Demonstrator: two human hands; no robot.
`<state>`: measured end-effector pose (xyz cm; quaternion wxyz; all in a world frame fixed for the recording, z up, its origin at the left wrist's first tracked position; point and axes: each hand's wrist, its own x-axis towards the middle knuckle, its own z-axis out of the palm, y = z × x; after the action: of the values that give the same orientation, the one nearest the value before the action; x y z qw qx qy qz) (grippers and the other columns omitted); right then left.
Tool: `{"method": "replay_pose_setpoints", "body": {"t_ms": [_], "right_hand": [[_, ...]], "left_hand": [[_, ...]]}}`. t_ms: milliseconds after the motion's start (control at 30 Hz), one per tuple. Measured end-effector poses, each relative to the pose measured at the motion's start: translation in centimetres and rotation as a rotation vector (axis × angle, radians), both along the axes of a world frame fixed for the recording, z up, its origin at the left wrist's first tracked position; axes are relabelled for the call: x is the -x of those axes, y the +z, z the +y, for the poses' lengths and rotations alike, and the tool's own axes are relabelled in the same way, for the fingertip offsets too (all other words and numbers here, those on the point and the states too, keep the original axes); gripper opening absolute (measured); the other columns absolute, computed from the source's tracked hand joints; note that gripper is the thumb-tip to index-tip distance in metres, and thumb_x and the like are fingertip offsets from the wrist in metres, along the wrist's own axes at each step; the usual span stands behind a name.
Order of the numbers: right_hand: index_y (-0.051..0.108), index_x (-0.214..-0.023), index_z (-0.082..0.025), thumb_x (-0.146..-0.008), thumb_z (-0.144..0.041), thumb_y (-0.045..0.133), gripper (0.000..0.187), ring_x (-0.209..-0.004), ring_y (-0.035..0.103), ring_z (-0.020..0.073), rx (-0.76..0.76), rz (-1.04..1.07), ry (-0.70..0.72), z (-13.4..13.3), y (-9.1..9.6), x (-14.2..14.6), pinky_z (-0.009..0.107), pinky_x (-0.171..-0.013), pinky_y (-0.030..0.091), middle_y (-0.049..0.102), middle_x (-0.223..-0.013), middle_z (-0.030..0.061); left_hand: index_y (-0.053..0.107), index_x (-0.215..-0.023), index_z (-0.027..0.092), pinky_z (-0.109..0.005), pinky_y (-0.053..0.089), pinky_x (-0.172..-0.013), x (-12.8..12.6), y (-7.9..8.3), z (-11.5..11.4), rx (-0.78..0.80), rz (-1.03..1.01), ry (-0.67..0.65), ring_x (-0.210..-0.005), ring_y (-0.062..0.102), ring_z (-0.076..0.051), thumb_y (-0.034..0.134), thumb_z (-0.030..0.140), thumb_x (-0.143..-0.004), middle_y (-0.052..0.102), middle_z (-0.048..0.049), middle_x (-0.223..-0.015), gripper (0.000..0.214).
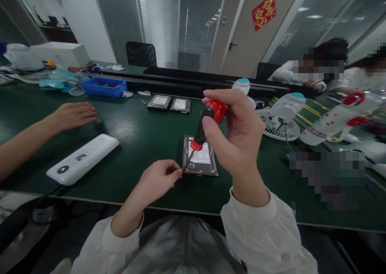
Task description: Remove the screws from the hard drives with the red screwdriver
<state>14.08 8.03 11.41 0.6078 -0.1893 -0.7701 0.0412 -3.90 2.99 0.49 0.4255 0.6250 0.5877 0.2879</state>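
A hard drive (205, 168) lies label up on the green table in front of me. My right hand (238, 133) is closed around the red and black handle of a screwdriver (201, 127), tilted with its shaft running down to the drive's near left corner. There the thumb and fingertips of my left hand (161, 177) pinch together at the screwdriver's tip. Whether a screw sits between those fingers is hidden. Farther back, two more hard drives (159, 101) (180, 104) lie side by side.
A white power bank (83, 159) lies at left, near another person's hand (75, 115). Behind it stands a blue bin (104, 87) of small parts. White fans (285, 109) and a red-and-white device (334, 119) occupy the right. People in white sit at far right.
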Motion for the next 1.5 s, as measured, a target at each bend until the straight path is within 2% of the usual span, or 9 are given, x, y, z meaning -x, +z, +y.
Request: {"method": "replay_pose_setpoints", "body": {"t_ms": [167,267,400,600,800,1000,1167,1400,1500], "right_hand": [[0.055,-0.124,-0.029,-0.092,-0.031,0.06,0.033,-0.11,0.068,0.0236,0.044,0.039,0.07,0.15,-0.23,0.02,0.048,-0.095,0.058,0.069,-0.117,0.0046],[0.049,-0.119,-0.029,-0.086,-0.035,0.071,0.04,-0.103,0.07,0.0212,0.104,0.101,0.046,0.07,-0.31,0.41,0.044,-0.089,0.062,0.07,-0.11,0.0023],[0.05,-0.111,-0.027,-0.085,-0.028,0.071,0.033,-0.098,0.07,0.0179,0.15,0.136,0.064,-0.06,-0.39,0.44,0.037,-0.082,0.063,0.071,-0.114,0.0035],[0.059,-0.117,-0.028,-0.091,-0.026,0.06,0.026,-0.093,0.066,0.0181,0.084,0.093,0.053,-0.21,-0.22,-0.05,0.036,-0.073,0.06,0.066,-0.113,0.0042],[0.064,-0.109,-0.028,-0.083,-0.028,0.074,0.028,-0.079,0.06,0.0165,0.003,0.082,-0.065,-0.14,0.11,0.03,0.035,-0.065,0.055,0.064,-0.097,0.0027],[0.061,-0.121,-0.029,-0.092,-0.026,0.057,0.029,-0.1,0.066,0.0222,0.036,0.04,0.014,0.04,-0.14,-0.28,0.043,-0.078,0.056,0.068,-0.112,0.0043],[0.065,-0.108,-0.028,-0.083,-0.03,0.073,0.026,-0.096,0.064,0.0225,-0.03,0.036,-0.081,-0.05,0.17,-0.02,0.041,-0.074,0.055,0.068,-0.106,0.0045],[0.063,-0.123,-0.03,-0.092,-0.023,0.056,0.032,-0.107,0.064,0.0244,-0.043,-0.022,-0.095,-0.28,0.18,-0.39,0.053,-0.097,0.053,0.073,-0.115,0.0039],[0.065,-0.118,-0.028,-0.089,-0.024,0.064,0.03,-0.104,0.066,0.0239,-0.063,-0.002,-0.081,-0.34,0.22,-0.21,0.051,-0.096,0.054,0.073,-0.114,0.0052]], "left_hand": [[0.07,-0.08,0.021,-0.028,0.046,-0.057,-0.06,0.01,0.0,-0.004,-0.001,0.003,-0.058,0.064,-0.017,0.058,0.045,-0.084,0.071,-0.0014,-0.073,0.026],[0.07,-0.079,0.021,-0.027,0.045,-0.056,-0.09,0.11,-0.01,-0.007,-0.001,0.006,-0.057,0.063,-0.017,0.059,0.045,-0.083,0.07,-0.0009,-0.071,0.026],[0.07,-0.079,0.021,-0.027,0.045,-0.056,-0.04,0.06,-0.01,-0.009,0.0,0.008,-0.057,0.063,-0.017,0.059,0.045,-0.083,0.07,-0.0009,-0.071,0.026],[0.07,-0.08,0.021,-0.027,0.045,-0.056,-0.02,-0.17,0.02,-0.008,0.003,0.01,-0.057,0.063,-0.017,0.059,0.046,-0.084,0.071,-0.0011,-0.071,0.027],[0.07,-0.08,0.021,-0.027,0.045,-0.056,0.0,0.0,0.04,-0.004,0.002,0.002,-0.057,0.064,-0.016,0.059,0.045,-0.084,0.072,-0.0013,-0.074,0.027],[0.07,-0.08,0.021,-0.027,0.045,-0.056,0.0,0.06,0.0,-0.002,0.003,0.004,-0.057,0.064,-0.017,0.058,0.045,-0.084,0.072,-0.0016,-0.074,0.027],[0.07,-0.08,0.022,-0.027,0.045,-0.055,-0.01,0.1,-0.04,-0.005,0.005,0.005,-0.057,0.064,-0.017,0.059,0.045,-0.084,0.072,-0.0013,-0.072,0.026],[0.071,-0.08,0.022,-0.027,0.046,-0.056,0.0,-0.1,0.01,-0.006,0.005,0.013,-0.06,0.065,-0.018,0.059,0.045,-0.083,0.072,-0.0015,-0.073,0.026],[0.07,-0.08,0.022,-0.028,0.047,-0.057,-0.02,-0.01,-0.01,-0.003,0.006,0.015,-0.061,0.065,-0.018,0.06,0.045,-0.083,0.072,-0.0016,-0.073,0.025]]}}
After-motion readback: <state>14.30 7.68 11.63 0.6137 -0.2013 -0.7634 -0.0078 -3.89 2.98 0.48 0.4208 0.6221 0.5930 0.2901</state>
